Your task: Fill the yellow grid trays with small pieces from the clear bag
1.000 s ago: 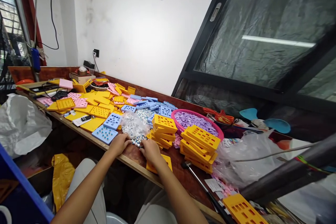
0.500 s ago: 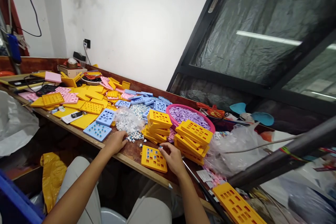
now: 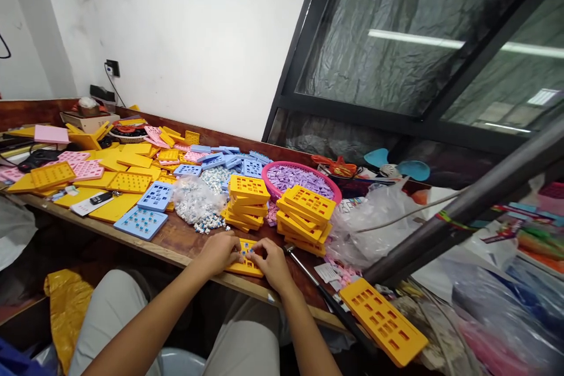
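A yellow slotted board (image 3: 245,269) lies flat near the table's front edge, with small blue pieces in some of its slots. My left hand (image 3: 221,254) is over the board's left side, fingertips pinched together. From the right, my right hand (image 3: 272,263) reaches onto the same board, thumb and fingers drawn close over the slots. Whatever either pinch holds is too small or hidden to make out. Just beyond my left hand, loose white-and-blue pieces (image 3: 210,224) spill beside a clear plastic bag (image 3: 192,195) full of them.
Two stacks of yellow boards, one nearer (image 3: 249,188) and one right (image 3: 311,202), stand behind my hands. A pink basket (image 3: 337,191) holds purple pieces. Blue boards (image 3: 141,223) and yellow boards lie leftward. A hammer-like metal rod (image 3: 308,273) and another yellow board (image 3: 383,323) are at right.
My left hand has moved from the loose pieces onto the yellow board, joining my right hand there. The view has swung to the right.
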`<state>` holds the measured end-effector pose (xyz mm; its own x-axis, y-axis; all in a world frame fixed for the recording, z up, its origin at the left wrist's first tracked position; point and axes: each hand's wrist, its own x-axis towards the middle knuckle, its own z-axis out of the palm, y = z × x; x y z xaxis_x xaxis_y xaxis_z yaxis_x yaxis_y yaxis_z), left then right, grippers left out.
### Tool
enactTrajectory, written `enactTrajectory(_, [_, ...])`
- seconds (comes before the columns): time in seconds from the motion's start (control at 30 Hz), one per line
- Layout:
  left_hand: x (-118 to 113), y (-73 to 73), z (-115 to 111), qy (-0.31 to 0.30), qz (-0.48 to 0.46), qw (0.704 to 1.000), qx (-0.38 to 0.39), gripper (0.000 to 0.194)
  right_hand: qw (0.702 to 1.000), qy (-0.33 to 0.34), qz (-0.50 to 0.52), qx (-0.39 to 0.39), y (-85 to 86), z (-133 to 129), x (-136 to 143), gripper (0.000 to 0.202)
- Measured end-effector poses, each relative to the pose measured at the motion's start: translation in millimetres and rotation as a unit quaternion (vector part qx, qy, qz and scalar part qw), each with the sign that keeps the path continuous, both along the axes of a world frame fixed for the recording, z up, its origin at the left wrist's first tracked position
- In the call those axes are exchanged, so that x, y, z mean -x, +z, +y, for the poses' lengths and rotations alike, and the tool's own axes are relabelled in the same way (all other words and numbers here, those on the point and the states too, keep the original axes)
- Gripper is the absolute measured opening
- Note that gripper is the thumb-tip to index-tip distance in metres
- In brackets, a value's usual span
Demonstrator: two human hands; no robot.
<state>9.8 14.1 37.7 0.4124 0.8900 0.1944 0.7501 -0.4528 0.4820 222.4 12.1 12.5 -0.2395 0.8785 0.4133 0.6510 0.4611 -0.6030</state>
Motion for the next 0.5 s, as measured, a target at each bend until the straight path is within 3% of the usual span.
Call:
enactTrajectory(0.17, [-7.5,5.2,10.1,-0.005,0.043,0.999,0.017,0.015,1.000,0.006,0.009,0.011,-2.3,1.0,-2.2,0.016])
enactTrajectory(0.4, [-2.1,5.2,-2.3,-0.037,0.083,0.996,-0.021,0.021,0.999,0.039,0.004,-0.001,1.2,-2.3,-1.6,0.016])
enactTrajectory(0.5, [-3.2,2.0,-5.0,-0.011,0.105,0.994,-0.038,0.023,0.999,0.034,0.003,0.002,1.9,-2.2,-1.9,0.013])
